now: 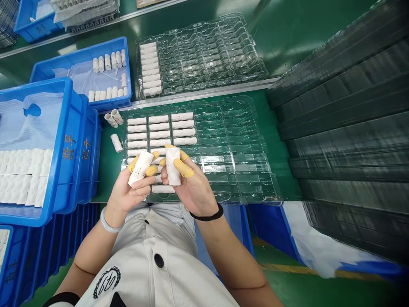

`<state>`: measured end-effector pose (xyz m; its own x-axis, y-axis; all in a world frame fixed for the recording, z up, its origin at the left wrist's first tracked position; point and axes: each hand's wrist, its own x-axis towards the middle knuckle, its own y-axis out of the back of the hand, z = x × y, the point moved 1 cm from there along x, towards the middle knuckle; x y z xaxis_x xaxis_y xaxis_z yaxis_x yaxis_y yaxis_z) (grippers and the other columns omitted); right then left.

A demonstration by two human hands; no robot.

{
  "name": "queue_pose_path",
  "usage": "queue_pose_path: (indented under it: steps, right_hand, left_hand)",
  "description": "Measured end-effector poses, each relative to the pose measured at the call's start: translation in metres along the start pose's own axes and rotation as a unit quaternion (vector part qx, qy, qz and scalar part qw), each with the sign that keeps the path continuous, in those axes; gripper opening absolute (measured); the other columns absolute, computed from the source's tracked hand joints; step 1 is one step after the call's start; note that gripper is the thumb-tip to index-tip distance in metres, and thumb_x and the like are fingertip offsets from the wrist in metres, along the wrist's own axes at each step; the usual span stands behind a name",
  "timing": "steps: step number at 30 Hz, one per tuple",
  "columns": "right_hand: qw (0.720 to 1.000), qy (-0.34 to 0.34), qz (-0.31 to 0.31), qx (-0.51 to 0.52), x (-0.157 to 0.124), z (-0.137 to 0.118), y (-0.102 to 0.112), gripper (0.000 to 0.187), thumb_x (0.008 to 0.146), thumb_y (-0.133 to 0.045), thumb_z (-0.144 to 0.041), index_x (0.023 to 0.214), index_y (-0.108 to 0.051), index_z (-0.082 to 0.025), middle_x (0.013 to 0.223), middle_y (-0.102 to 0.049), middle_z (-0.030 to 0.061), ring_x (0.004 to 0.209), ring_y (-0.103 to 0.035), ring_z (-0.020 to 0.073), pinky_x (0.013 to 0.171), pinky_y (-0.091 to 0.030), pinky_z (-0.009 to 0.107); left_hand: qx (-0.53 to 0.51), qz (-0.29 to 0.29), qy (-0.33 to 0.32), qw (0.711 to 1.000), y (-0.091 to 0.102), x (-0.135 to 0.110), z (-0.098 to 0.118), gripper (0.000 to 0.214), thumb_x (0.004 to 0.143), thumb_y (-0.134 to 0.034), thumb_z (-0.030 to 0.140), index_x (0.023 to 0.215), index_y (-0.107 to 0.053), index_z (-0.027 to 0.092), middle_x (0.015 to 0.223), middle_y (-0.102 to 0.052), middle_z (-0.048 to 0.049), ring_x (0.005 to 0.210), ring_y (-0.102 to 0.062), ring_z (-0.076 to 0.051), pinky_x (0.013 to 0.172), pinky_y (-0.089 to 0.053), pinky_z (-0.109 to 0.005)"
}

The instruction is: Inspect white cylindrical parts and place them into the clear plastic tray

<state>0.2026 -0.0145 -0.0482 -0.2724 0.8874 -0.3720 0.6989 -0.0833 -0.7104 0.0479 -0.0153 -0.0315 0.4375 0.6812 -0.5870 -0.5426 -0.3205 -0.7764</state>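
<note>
My left hand [128,189] is closed round a white ceramic tube [139,167], held by fingers in yellow finger cots. My right hand [191,187] grips a second white tube [173,167] upright between thumb and fingers, also in yellow cots. Both hands hover over the near left corner of a clear plastic blister tray [230,149]. Its left slots hold rows of white tubes [159,128] lying flat; the right slots hold nothing.
Three loose tubes [114,128] lie on the green table left of the tray. Blue bins [64,140] with white tubes stand at the left. A second clear tray [204,51] lies behind. Stacked dark trays [345,111] fill the right side.
</note>
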Motion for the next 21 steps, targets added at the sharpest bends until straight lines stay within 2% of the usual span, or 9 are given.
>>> queue_pose_path:
  steps: [3,5,8,13,15,17,19,20,21]
  right_hand:
    - [1.0,-0.005,0.015,-0.011,-0.001,0.0,-0.002,0.042,0.082,-0.073,-0.039,0.119,-0.063,-0.022,0.083,-0.065,-0.0001,0.066,-0.057,0.0125,0.061,-0.05,0.026]
    - [1.0,-0.013,0.021,-0.013,-0.002,-0.001,-0.004,0.042,0.084,-0.071,-0.039,0.122,-0.062,-0.022,0.079,-0.064,-0.0004,0.066,-0.057,0.0132,0.062,-0.051,0.027]
    - [0.999,-0.021,0.019,-0.015,-0.002,-0.001,-0.004,0.043,0.084,-0.069,-0.036,0.124,-0.061,-0.022,0.079,-0.063,-0.0003,0.07,-0.058,0.0144,0.066,-0.052,0.028]
    - [0.999,-0.019,-0.01,-0.036,-0.001,0.004,0.0,0.047,0.08,-0.073,-0.035,0.126,-0.062,-0.029,0.105,-0.067,0.001,0.079,-0.059,0.0152,0.075,-0.054,0.031]
    - [0.997,-0.001,-0.023,-0.078,0.003,0.011,0.007,0.049,0.081,-0.073,-0.037,0.127,-0.061,-0.03,0.114,-0.067,0.0019,0.084,-0.061,0.0163,0.078,-0.055,0.032]
    - [0.985,0.036,-0.038,-0.164,0.011,0.019,0.023,0.049,0.084,-0.071,-0.041,0.129,-0.06,-0.027,0.121,-0.066,0.004,0.093,-0.064,0.0186,0.084,-0.055,0.034]
    - [0.94,0.1,-0.05,-0.323,0.021,0.025,0.046,0.046,0.089,-0.066,-0.041,0.13,-0.059,-0.023,0.124,-0.067,0.0071,0.104,-0.065,0.0216,0.091,-0.056,0.037]
    - [0.892,0.144,-0.049,-0.426,0.027,0.026,0.059,0.043,0.092,-0.062,-0.04,0.131,-0.06,-0.022,0.123,-0.068,0.0085,0.106,-0.065,0.023,0.092,-0.056,0.038]
    - [0.826,0.194,-0.03,-0.529,0.033,0.025,0.072,0.041,0.094,-0.059,-0.039,0.131,-0.06,-0.022,0.121,-0.069,0.0092,0.106,-0.066,0.0241,0.092,-0.057,0.04]
  left_hand:
    - [-0.007,-0.023,0.027,0.999,0.009,0.0,0.0,0.036,0.103,-0.034,0.026,0.081,-0.059,0.012,0.047,-0.024,0.0088,0.028,-0.011,-0.001,0.023,-0.015,-0.007]
    - [-0.018,-0.03,0.034,0.999,0.012,0.001,-0.001,0.031,0.101,-0.038,0.025,0.082,-0.06,0.013,0.045,-0.019,0.0105,0.027,-0.006,-0.001,0.022,-0.013,-0.007]
    - [-0.043,-0.031,0.035,0.998,0.013,0.002,-0.002,0.03,0.101,-0.038,0.023,0.083,-0.059,0.013,0.045,-0.023,0.0103,0.025,-0.006,-0.001,0.021,-0.013,-0.005]
    - [-0.077,-0.034,0.034,0.996,0.009,0.003,-0.002,0.034,0.102,-0.029,0.02,0.086,-0.058,0.012,0.048,-0.03,0.009,0.025,-0.009,-0.001,0.02,-0.012,-0.005]
    - [-0.075,-0.039,0.036,0.996,0.008,0.002,-0.003,0.039,0.103,-0.026,0.02,0.082,-0.057,0.012,0.047,-0.03,0.0083,0.025,-0.014,-0.002,0.021,-0.016,-0.006]
    - [-0.061,-0.037,0.022,0.997,0.007,0.002,-0.003,0.042,0.103,-0.024,0.022,0.085,-0.06,0.011,0.051,-0.037,0.0053,0.027,-0.023,-0.003,0.022,-0.021,-0.008]
    - [-0.04,-0.032,0.001,0.999,0.007,0.001,-0.002,0.045,0.104,-0.021,0.024,0.096,-0.063,0.008,0.058,-0.045,0.0017,0.031,-0.033,-0.004,0.025,-0.026,-0.01]
    - [-0.028,-0.031,-0.005,0.999,0.007,0.001,-0.002,0.048,0.104,-0.02,0.024,0.099,-0.064,0.008,0.06,-0.047,0.0006,0.033,-0.036,-0.005,0.026,-0.029,-0.011]
    - [-0.017,-0.032,-0.01,0.999,0.007,0.001,-0.002,0.05,0.105,-0.018,0.025,0.101,-0.065,0.007,0.061,-0.049,0.0,0.034,-0.038,-0.006,0.027,-0.031,-0.012]
